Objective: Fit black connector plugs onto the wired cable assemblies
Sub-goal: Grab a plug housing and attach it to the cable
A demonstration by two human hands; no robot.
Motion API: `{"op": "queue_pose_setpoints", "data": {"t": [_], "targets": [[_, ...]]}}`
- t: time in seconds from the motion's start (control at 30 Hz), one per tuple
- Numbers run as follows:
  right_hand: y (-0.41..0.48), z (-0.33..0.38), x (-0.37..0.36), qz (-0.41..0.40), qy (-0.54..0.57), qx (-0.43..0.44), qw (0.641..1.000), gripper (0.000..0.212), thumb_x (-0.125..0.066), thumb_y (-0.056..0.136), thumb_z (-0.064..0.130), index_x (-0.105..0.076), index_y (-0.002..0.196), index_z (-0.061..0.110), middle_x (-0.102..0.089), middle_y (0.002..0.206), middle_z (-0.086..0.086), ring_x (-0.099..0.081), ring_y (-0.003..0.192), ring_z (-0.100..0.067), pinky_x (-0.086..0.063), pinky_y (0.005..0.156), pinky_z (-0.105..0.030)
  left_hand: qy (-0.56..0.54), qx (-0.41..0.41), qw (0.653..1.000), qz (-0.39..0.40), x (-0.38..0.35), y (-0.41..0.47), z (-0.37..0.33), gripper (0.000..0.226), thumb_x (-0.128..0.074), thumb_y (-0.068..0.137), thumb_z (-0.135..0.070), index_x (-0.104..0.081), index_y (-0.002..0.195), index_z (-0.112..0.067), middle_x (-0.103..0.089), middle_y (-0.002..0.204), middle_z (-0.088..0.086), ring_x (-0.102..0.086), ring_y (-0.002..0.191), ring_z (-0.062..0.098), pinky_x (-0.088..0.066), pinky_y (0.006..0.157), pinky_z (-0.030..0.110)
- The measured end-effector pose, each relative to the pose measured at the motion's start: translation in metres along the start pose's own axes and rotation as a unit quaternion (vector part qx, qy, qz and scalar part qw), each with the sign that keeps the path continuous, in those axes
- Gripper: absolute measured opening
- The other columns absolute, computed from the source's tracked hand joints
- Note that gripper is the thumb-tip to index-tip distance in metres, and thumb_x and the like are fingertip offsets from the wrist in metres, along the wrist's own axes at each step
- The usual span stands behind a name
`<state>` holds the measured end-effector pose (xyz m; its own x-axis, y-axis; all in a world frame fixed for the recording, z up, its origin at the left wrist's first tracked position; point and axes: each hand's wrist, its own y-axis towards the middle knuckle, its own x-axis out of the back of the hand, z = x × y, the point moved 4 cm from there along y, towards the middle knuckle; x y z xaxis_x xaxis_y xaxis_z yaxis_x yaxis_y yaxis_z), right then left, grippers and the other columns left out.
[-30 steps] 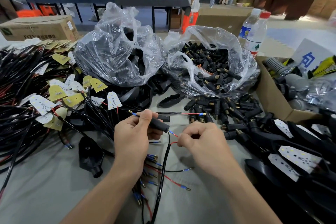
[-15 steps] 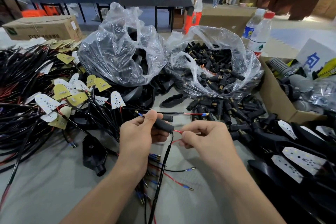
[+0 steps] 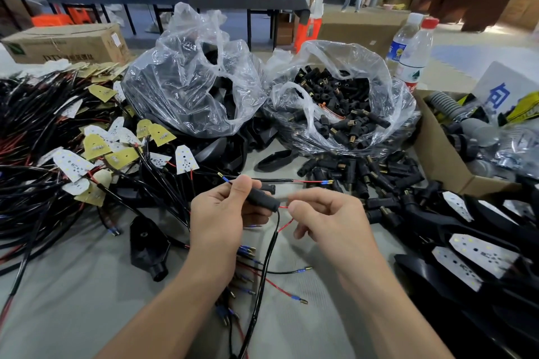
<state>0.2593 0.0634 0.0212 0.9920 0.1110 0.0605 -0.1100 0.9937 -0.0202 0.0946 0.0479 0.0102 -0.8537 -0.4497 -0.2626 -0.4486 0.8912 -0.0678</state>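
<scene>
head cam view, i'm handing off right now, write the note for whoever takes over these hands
Left hand grips one black plug.
Right hand pinches the red wire at the plug's mouth; wire not fully in.
Spare plugs lie loose ahead right, more in the bag.
Unfitted cable assemblies pile up on the left.
To do: seat this plug, then work through the pile.

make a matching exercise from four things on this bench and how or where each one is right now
Things:
1. left hand
2. right hand
3. red-capped bottle
4. right clear bag

States:
a. pinches the red wire
b. upright, to the right of the bags
c. open, full of loose plugs
d. grips the black connector plug

Pairs: 1-d, 2-a, 3-b, 4-c
</scene>
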Motion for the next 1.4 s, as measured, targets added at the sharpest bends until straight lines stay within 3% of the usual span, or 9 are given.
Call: {"op": "queue_pose_setpoints", "data": {"t": [0.2, 0.37, 0.43, 0.6, 0.7, 0.77, 0.97, 1.17, 1.4], "targets": [[0.002, -0.001, -0.005, 0.025, -0.04, 0.007, 0.999, 0.019, -0.074, 0.087, 0.006, -0.079, 0.071, 0.015, -0.071, 0.059, -0.008, -0.064, 0.05, -0.012, -0.045, 0.05, -0.023, -0.027, 0.002, 0.999, 0.04, -0.004, -0.004, -0.003, 0.027, -0.068, 0.087, -0.034, -0.079, 0.071, -0.016, -0.077, 0.081, 0.018, -0.067, 0.053, 0.019, -0.054, 0.051, 0.023], [0.002, -0.004, -0.002, 0.056, 0.071, -0.037, 0.995, 0.019, -0.068, 0.09, -0.003, -0.076, 0.099, 0.012, -0.075, 0.072, -0.015, -0.072, 0.061, -0.023, -0.052, 0.055, -0.024, -0.022, -0.008, 0.998, 0.054, -0.003, -0.003, -0.005, 0.026, -0.068, 0.08, -0.038, -0.079, 0.07, -0.016, -0.078, 0.083, 0.017, -0.069, 0.058, 0.02, -0.055, 0.053, 0.022], [0.002, -0.004, -0.001, 0.07, 0.084, -0.045, 0.993, 0.02, -0.065, 0.09, -0.008, -0.076, 0.093, 0.008, -0.075, 0.073, -0.016, -0.071, 0.061, -0.022, -0.052, 0.053, -0.023, -0.027, -0.006, 0.999, 0.046, -0.002, -0.002, -0.005, 0.026, -0.067, 0.081, -0.036, -0.079, 0.07, -0.016, -0.077, 0.083, 0.018, -0.07, 0.058, 0.021, -0.055, 0.052, 0.022], [0.003, -0.003, -0.002, 0.045, 0.006, -0.006, 0.999, 0.021, -0.07, 0.084, -0.007, -0.077, 0.087, 0.013, -0.071, 0.06, -0.015, -0.065, 0.051, -0.018, -0.049, 0.052, -0.024, -0.01, 0.008, 0.998, 0.059, -0.002, -0.001, -0.002, 0.024, -0.067, 0.093, -0.025, -0.08, 0.076, -0.015, -0.078, 0.085, 0.015, -0.067, 0.056, 0.015, -0.055, 0.053, 0.021], [0.003, -0.004, 0.0, 0.032, -0.055, 0.011, 0.998, 0.022, -0.074, 0.084, 0.001, -0.079, 0.089, 0.021, -0.071, 0.057, -0.008, -0.063, 0.053, -0.017, -0.05, 0.058, -0.033, -0.038, 0.048, 0.994, 0.086, -0.004, -0.001, 0.0, 0.025, -0.071, 0.082, -0.034, -0.079, 0.091, -0.012, -0.077, 0.086, 0.018, -0.066, 0.055, 0.014, -0.055, 0.053, 0.021], [0.003, -0.006, 0.003, 0.019, -0.07, 0.01, 0.997, 0.02, -0.075, 0.084, 0.003, -0.078, 0.089, 0.021, -0.071, 0.057, -0.006, -0.063, 0.053, -0.014, -0.053, 0.062, -0.034, -0.024, 0.055, 0.992, 0.111, -0.005, -0.001, 0.002, 0.031, -0.068, 0.077, -0.04, -0.081, 0.086, -0.013, -0.078, 0.09, 0.017, -0.068, 0.059, 0.014, -0.055, 0.056, 0.021], [0.002, 0.0, -0.004, 0.1, 0.133, -0.021, 0.986, 0.021, -0.068, 0.091, 0.005, -0.078, 0.075, 0.013, -0.069, 0.066, -0.013, -0.062, 0.048, -0.017, -0.043, 0.046, -0.021, -0.025, 0.06, 0.99, 0.129, -0.004, 0.001, 0.001, 0.041, -0.057, 0.086, -0.047, -0.083, 0.086, -0.016, -0.078, 0.09, 0.016, -0.073, 0.07, 0.017, -0.056, 0.058, 0.023], [-0.002, -0.009, -0.011, 0.181, 0.061, -0.092, 0.977, 0.023, -0.059, 0.1, 0.01, -0.075, 0.084, 0.005, -0.076, 0.083, -0.017, -0.062, 0.048, -0.016, -0.035, 0.046, -0.018, -0.021, 0.031, 0.997, 0.071, 0.0, 0.002, 0.003, 0.05, -0.041, 0.109, -0.032, -0.081, 0.088, -0.011, -0.078, 0.095, 0.018, -0.077, 0.08, 0.025, -0.058, 0.063, 0.024], [-0.002, -0.013, -0.025, 0.155, 0.09, -0.084, 0.98, 0.026, -0.069, 0.093, 0.007, -0.074, 0.068, 0.012, -0.069, 0.063, -0.015, -0.053, 0.039, -0.012, -0.035, 0.04, -0.018, -0.06, 0.025, 0.992, 0.11, -0.001, 0.005, -0.001, 0.044, -0.043, 0.104, -0.037, -0.083, 0.097, -0.019, -0.078, 0.106, 0.015, -0.076, 0.097, 0.024, -0.059, 0.073, 0.023]]}}
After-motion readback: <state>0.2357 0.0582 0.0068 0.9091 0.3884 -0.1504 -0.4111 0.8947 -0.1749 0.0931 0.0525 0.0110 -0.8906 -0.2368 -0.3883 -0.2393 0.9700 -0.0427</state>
